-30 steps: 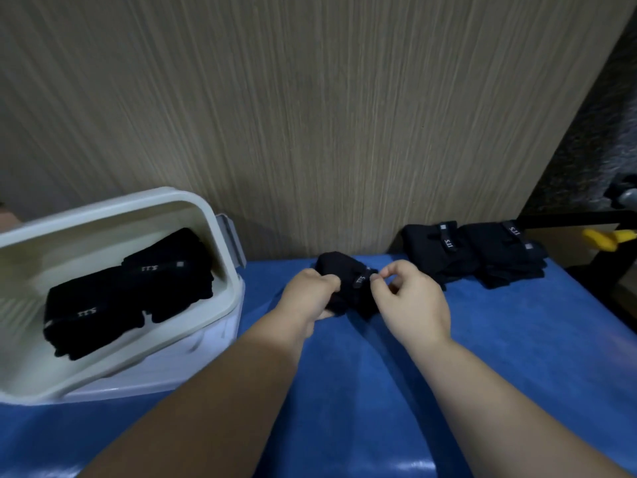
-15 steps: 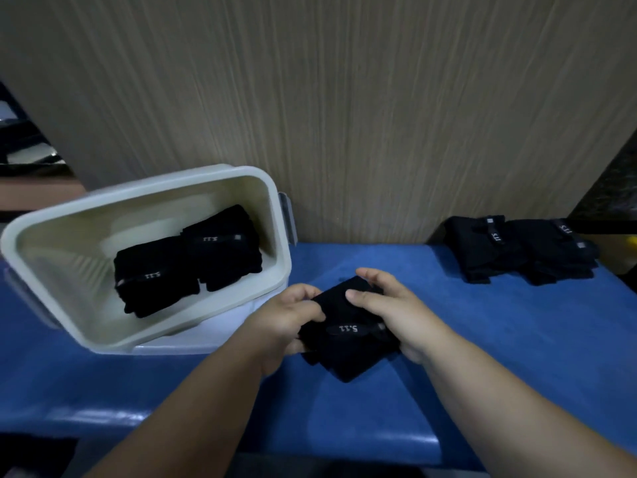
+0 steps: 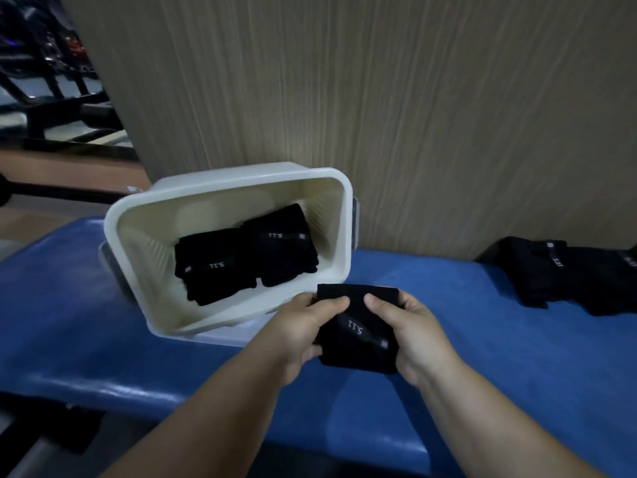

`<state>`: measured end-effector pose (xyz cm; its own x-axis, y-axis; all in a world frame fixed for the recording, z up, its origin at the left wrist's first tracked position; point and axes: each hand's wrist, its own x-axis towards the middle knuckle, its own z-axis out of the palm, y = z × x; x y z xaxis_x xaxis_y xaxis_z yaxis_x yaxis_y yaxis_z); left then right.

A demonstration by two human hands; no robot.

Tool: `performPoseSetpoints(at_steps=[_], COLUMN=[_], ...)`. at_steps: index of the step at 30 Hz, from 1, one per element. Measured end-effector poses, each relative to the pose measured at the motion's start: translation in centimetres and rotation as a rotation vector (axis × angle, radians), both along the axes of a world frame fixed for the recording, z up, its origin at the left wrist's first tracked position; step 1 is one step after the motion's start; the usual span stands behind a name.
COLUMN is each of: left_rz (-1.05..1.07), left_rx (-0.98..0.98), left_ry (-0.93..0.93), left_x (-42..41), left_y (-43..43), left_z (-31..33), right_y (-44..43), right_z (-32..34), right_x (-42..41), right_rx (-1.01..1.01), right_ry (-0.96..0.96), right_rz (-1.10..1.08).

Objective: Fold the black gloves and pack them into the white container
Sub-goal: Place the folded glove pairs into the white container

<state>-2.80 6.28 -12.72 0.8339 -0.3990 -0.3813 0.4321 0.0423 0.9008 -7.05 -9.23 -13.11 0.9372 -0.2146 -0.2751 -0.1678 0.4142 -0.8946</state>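
A folded black glove (image 3: 358, 331) with a small grey label is held between both hands just in front of the white container's near right corner. My left hand (image 3: 303, 331) grips its left edge, thumb on top. My right hand (image 3: 412, 331) grips its right edge the same way. The white container (image 3: 227, 315) stands tilted on the blue bench, its opening toward me. Two folded black gloves (image 3: 248, 257) lie side by side inside it. More black gloves (image 3: 572, 279) lie unfolded in a pile at the bench's far right.
The blue padded bench (image 3: 482, 357) runs left to right against a wood-grain wall panel (image 3: 379, 115). The container's lid sits under the container. Dark metal frames and a floor lie beyond the bench at the left. The bench's front edge is close below my forearms.
Both hands carried the folded glove from the back of the bench toward me and to the container's near corner. The view has swung left, so the container now sits near the middle.
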Motion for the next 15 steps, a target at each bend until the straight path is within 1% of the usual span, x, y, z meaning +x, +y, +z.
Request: performPoseSetpoints(at_steps=[5,9,15], left_rz=[0.1,0.244,0.414], left_rx=[0.057,0.009,-0.017], left_ry=[-0.088,-0.124,-0.179], left_x=[0.7,1.2,1.9], left_y=[1.9,3.2,5.3], left_z=[0.1,0.8,1.8], right_y=[2.7,4.3,6.3], right_z=[0.2,0.8,2.5], right_x=[0.6,1.0,2.6], right_rx=[-0.004,-0.017,-0.205], right_ry=[-0.02,-0.052,-0.065], right_rz=[0.007,0.124,0.248])
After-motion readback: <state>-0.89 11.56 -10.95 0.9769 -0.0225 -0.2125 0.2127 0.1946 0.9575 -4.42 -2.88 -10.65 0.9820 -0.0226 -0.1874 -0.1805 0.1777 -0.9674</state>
